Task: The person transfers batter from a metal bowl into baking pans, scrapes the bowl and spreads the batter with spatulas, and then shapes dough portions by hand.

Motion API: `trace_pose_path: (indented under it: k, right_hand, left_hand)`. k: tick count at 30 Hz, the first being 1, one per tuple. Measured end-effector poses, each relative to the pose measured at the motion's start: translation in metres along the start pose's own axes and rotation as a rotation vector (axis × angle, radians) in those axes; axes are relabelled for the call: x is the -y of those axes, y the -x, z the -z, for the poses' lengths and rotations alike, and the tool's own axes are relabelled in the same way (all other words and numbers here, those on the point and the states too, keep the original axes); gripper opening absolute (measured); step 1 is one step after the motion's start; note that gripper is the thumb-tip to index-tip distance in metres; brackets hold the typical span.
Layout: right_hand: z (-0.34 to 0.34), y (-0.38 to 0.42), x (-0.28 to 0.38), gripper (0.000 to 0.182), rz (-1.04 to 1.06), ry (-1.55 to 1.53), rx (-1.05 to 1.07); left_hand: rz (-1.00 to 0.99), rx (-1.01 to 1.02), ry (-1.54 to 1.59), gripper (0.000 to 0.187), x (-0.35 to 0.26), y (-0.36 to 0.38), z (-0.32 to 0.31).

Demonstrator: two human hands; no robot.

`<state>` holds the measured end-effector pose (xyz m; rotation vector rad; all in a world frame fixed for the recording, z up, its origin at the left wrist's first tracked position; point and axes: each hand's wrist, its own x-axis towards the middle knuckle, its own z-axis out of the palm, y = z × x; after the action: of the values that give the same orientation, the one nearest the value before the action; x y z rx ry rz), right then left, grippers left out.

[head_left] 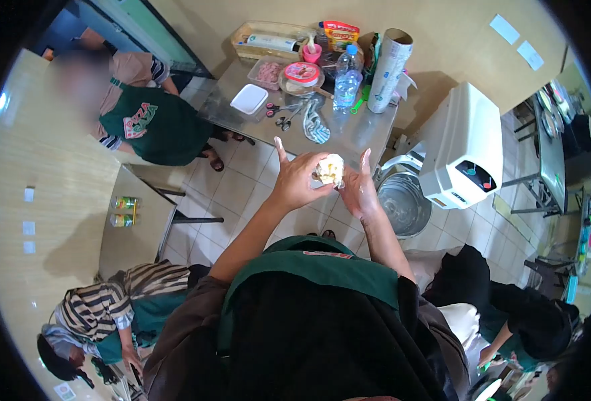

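A small pale lump, like dough with a yellowish middle, is held up in front of my chest, short of the metal table. My left hand has its fingers wrapped round the lump from the left, thumb below. On the other side my right hand touches or nearly touches it, its fingers pointing up and whitish residue on the skin. Beyond the hands, a striped cloth lies near the table's front edge, beside scissors.
A large white mixer with a metal bowl stands at the right. On the table are a water bottle and a white-lidded tub. A person in a green apron stands at left; other people are at both lower sides.
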<state>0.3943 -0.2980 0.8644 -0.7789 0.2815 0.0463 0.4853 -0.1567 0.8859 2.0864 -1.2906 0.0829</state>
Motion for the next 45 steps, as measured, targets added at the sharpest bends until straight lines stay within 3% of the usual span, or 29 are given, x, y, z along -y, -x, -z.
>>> trace_pose_path:
  k: [5,8,12,16,20,25,30,32,38,44,45]
  right_hand:
    - [-0.001,-0.011,-0.012,0.104,0.02,0.165,0.015]
    - [-0.002,-0.012,-0.014,0.102,0.135,0.186,-0.198]
    - [-0.031,-0.008,0.005,0.093,0.672,0.342,-0.028]
    - [-0.055,-0.015,0.011,0.099,0.856,0.788,0.135]
    - [-0.068,-0.029,0.008,0.102,0.875,0.998,0.247]
    - [-0.07,-0.046,0.005,0.105,0.935,1.296,0.221]
    - [-0.09,-0.047,0.008,0.1,0.814,1.041,0.195]
    - [-0.079,-0.056,0.005,0.089,0.815,0.92,0.156]
    - [-0.034,-0.068,-0.028,0.048,0.621,0.66,-0.255]
    - [0.087,-0.029,-0.089,0.035,0.274,0.27,-0.913]
    - [0.164,-0.03,-0.134,0.036,0.259,0.27,-1.009]
  left_hand:
    - [0.091,-0.143,0.123,0.052,0.014,0.019,-0.006]
    - [0.325,-0.151,0.366,0.047,0.027,0.029,-0.006]
    - [0.452,-0.099,0.834,0.043,0.044,0.028,0.002]
    - [0.47,-0.042,1.153,0.037,0.045,0.022,0.015]
    - [0.521,-0.016,1.273,0.038,0.059,0.013,0.043]
    - [0.594,-0.02,1.276,0.038,0.093,0.023,0.053]
    - [0.676,-0.111,1.241,0.034,0.122,0.03,0.068]
    - [0.673,-0.21,1.286,0.034,0.148,0.042,0.068]
    - [0.829,-0.382,1.228,0.034,0.198,0.085,0.1]
    - [0.955,-0.239,1.159,0.03,0.252,0.097,0.08]
    - [0.967,-0.201,1.146,0.03,0.252,0.092,0.073]
